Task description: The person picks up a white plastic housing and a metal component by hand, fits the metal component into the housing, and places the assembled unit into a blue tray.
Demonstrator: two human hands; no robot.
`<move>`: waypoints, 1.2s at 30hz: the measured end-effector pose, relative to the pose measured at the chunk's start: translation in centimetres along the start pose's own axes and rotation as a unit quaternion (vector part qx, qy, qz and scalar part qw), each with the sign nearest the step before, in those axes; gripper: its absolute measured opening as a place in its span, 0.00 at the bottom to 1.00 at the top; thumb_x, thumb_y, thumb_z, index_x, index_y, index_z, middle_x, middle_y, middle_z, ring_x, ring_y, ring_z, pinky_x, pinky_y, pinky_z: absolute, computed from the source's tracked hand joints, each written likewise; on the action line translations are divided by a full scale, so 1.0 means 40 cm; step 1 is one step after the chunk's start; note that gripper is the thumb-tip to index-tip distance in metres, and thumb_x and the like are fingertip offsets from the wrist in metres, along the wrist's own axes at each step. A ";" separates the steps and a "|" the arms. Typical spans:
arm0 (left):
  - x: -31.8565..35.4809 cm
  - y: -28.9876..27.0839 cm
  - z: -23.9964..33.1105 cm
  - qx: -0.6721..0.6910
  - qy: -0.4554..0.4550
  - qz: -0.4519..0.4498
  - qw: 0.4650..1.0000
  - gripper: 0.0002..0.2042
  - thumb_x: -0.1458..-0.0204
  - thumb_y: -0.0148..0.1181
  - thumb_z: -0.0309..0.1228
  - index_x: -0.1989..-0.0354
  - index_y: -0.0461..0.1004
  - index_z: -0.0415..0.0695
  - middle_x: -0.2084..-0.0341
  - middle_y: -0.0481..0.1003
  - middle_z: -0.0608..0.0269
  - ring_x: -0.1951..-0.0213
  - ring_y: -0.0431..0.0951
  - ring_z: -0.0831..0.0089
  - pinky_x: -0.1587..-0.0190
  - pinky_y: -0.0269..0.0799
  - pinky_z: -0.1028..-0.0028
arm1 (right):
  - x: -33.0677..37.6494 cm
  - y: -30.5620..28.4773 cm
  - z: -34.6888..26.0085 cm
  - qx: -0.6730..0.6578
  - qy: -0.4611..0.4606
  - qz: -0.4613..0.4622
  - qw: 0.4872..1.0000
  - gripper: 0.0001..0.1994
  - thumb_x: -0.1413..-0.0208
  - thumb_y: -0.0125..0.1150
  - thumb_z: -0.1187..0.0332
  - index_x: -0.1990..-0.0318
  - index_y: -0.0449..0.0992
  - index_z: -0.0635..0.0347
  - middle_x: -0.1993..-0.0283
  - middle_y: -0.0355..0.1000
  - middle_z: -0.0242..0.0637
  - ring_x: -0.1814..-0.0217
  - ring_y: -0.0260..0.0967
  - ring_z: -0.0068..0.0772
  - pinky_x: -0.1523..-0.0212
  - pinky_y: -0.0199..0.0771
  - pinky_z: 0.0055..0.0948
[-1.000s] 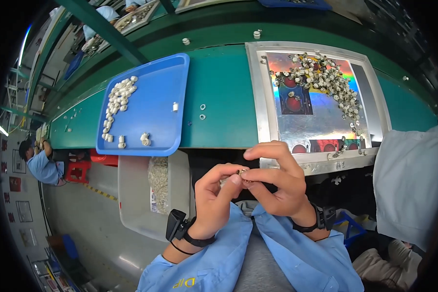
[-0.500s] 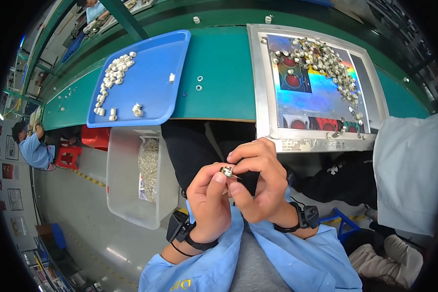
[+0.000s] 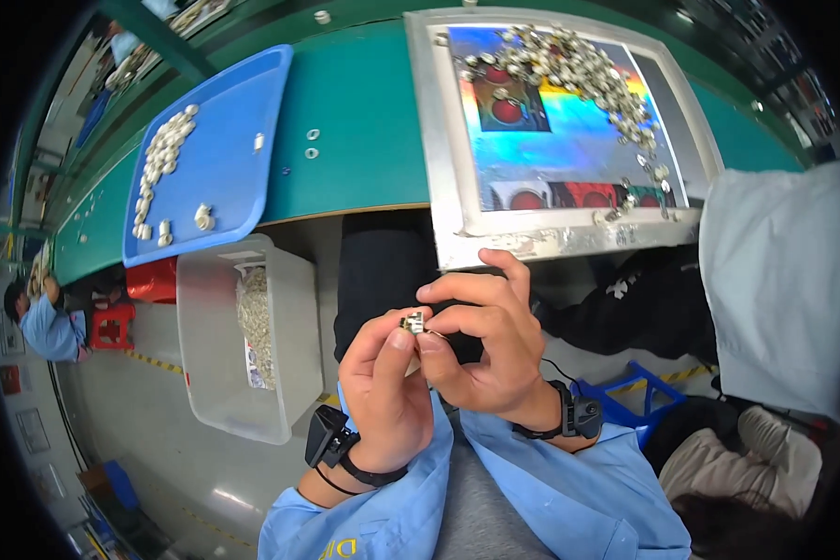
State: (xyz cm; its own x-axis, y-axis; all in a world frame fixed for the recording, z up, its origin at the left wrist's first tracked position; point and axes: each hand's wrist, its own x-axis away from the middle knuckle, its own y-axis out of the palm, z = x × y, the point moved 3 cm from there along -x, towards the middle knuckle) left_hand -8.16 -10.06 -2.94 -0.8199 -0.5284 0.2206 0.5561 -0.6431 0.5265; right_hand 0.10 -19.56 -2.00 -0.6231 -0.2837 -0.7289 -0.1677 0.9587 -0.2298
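In front of my body, both hands meet at a small part, white and metallic with a dark end. My left hand pinches it between thumb and forefinger. The thumb and forefinger of my right hand close on its right side, while the other fingers are bent and raised. A thin strip or pin shows by the right thumb; the fingertips hide its details. Beyond my hands, a framed board carries a heap of small shiny metal-and-white parts.
A blue tray with white cylindrical pieces lies on the green table, beside two small rings. Below stands a translucent bin holding a bag of small pieces. Another person's pale sleeve is at right.
The view has shifted, so the table things sit farther left and higher. My right thumb and forefinger have come closer together against the small part; the left hand keeps its pinch.
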 end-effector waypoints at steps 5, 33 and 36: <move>-0.011 0.017 -0.062 0.001 -0.006 -0.054 0.998 0.10 0.35 0.55 0.27 0.52 0.75 0.34 0.57 0.77 0.58 0.60 0.75 0.78 0.60 0.71 0.79 | 0.037 -0.055 0.040 -0.025 0.054 0.012 0.998 0.08 0.47 0.68 0.72 0.61 0.77 0.60 0.60 0.80 0.43 0.60 0.79 0.37 0.35 0.62 0.52; -0.206 0.011 -0.051 -0.120 -0.003 -0.288 0.950 0.20 0.65 0.40 0.19 0.59 0.51 0.45 0.61 0.56 0.56 0.65 0.56 0.75 0.62 0.62 0.76 | -0.035 -0.061 0.149 -0.001 0.019 -0.139 0.990 0.08 0.46 0.68 0.71 0.58 0.79 0.58 0.57 0.78 0.33 0.57 0.75 0.37 0.55 0.62 0.37; -0.216 -0.003 -0.032 -0.048 -0.075 -0.289 0.953 0.21 0.66 0.41 0.20 0.59 0.50 0.46 0.61 0.56 0.56 0.65 0.55 0.76 0.62 0.61 0.77 | -0.032 -0.040 0.144 -0.010 0.033 -0.159 0.987 0.10 0.49 0.70 0.71 0.58 0.80 0.57 0.58 0.78 0.31 0.58 0.73 0.35 0.55 0.61 0.37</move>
State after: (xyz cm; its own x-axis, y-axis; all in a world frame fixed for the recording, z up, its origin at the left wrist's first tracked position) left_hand -0.96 -6.09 -5.96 -0.9993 0.0101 0.0359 0.0100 -0.8540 0.5201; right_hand 5.56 -20.85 -4.41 -0.5852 -0.5686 -0.5782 -0.3772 0.8220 -0.4266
